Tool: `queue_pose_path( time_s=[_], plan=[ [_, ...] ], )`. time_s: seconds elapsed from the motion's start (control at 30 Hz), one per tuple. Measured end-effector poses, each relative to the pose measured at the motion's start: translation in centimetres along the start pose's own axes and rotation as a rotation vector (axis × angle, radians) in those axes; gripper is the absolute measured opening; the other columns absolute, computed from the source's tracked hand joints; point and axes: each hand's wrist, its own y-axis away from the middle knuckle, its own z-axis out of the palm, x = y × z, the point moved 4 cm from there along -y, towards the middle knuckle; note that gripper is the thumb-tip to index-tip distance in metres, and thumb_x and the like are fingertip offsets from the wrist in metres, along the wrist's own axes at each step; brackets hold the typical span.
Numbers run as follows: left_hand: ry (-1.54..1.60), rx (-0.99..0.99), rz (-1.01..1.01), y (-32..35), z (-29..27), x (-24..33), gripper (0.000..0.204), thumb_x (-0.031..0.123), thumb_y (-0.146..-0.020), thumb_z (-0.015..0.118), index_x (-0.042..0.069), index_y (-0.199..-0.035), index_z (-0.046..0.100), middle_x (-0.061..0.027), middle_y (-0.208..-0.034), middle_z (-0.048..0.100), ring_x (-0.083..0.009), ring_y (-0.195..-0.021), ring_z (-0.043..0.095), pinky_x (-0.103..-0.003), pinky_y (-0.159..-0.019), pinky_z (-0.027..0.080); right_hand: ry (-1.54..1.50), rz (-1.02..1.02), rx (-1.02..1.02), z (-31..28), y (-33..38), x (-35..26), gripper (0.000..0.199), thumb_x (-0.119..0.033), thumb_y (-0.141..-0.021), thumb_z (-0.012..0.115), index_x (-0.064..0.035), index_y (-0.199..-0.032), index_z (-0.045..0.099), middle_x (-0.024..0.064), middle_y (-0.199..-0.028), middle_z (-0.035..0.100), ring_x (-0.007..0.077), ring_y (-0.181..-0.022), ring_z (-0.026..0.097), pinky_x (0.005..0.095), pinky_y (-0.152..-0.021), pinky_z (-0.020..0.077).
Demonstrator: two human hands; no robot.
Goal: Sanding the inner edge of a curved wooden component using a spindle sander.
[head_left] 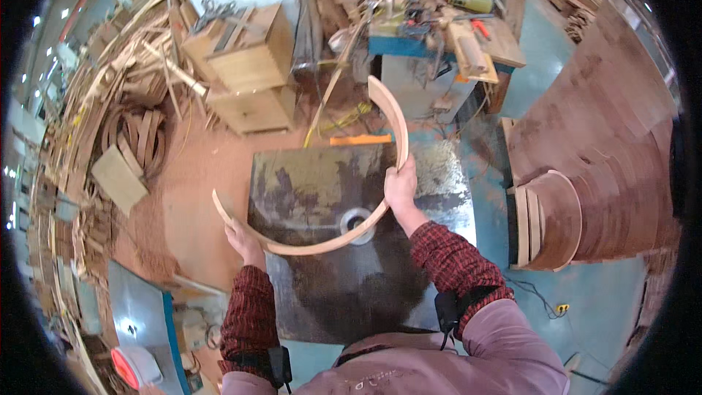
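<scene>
Two hands are on one long curved strip of pale wood (344, 230), and I am watching them hold it just above a stained metal table (307, 175) with a round opening (356, 218) near its middle. The left hand (245, 241) is curled under the strip near its lower left end; the right hand (401, 186) is closed around it where the arc turns upward, fingers wrapped tight on the wood. The strip sweeps from the left hand, across the opening, through the right hand and on up toward a cluttered workbench (439, 36). As I judge it, doing this well means keeping both grips firm and level so the arc lies flat to the table rather than twisting, and keeping fingers off the part of the strip that passes over the opening. Stacked bent wood pieces (548, 219) sit to the right, well apart from the hands.
</scene>
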Motion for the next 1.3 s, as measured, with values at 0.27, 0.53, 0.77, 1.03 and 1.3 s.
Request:
queue_pose_path(
  time_s=[0.27,0.53,0.77,1.03,1.3],
  plan=[
    [0.013,0.086,0.049,1.0,-5.0,-1.2,0.048,0.033,-0.109,0.043,-0.004,-0.138,0.055,-0.0088,-0.117,0.061,-0.0207,-0.106,0.056,-0.038,-0.093,0.046,0.018,-0.025,-0.123,2.6,1.7,-0.8,0.067,-0.012,-0.091,0.060,0.0041,-0.153,0.039,0.0313,-0.135,0.058,0.0475,-0.122,0.061,0.0511,-0.104,0.0493],
    [-0.006,0.147,0.020,4.5,-7.8,0.1,0.042,0.029,-0.110,0.041,-0.004,-0.130,0.056,-0.0071,-0.108,0.058,-0.0193,-0.100,0.053,-0.037,-0.090,0.045,0.027,-0.086,-0.141,3.0,3.7,-1.7,0.067,-0.012,-0.092,0.059,0.0076,-0.153,0.038,0.0328,-0.142,0.055,0.0460,-0.127,0.059,0.0487,-0.109,0.0476],
    [0.024,0.179,-0.073,7.5,-13.0,-1.9,0.043,0.026,-0.109,0.042,-0.003,-0.139,0.052,-0.0104,-0.123,0.060,-0.0213,-0.112,0.057,-0.039,-0.098,0.046,0.067,-0.062,-0.296,2.8,6.4,-3.3,0.068,-0.010,-0.093,0.059,0.0064,-0.154,0.035,0.0321,-0.141,0.055,0.0466,-0.126,0.059,0.0492,-0.108,0.0481],
    [0.087,0.275,-0.043,12.8,-18.0,-3.0,0.051,0.028,-0.109,0.047,-0.003,-0.149,0.043,-0.0146,-0.134,0.056,-0.0245,-0.121,0.056,-0.039,-0.105,0.045,0.092,-0.122,-0.389,2.9,9.5,-3.4,0.068,-0.011,-0.093,0.058,0.0088,-0.154,0.034,0.0350,-0.140,0.055,0.0481,-0.123,0.061,0.0505,-0.105,0.0497],
    [-0.711,0.424,0.502,19.7,-19.1,4.2,0.067,0.006,-0.098,0.063,-0.005,-0.157,0.035,-0.0285,-0.157,0.044,-0.0428,-0.147,0.042,-0.051,-0.123,0.031,0.096,-0.139,-0.518,1.2,11.9,-2.4,0.067,-0.012,-0.095,0.057,0.0063,-0.155,0.033,0.0338,-0.138,0.058,0.0481,-0.121,0.062,0.0507,-0.103,0.0504]
  ],
)
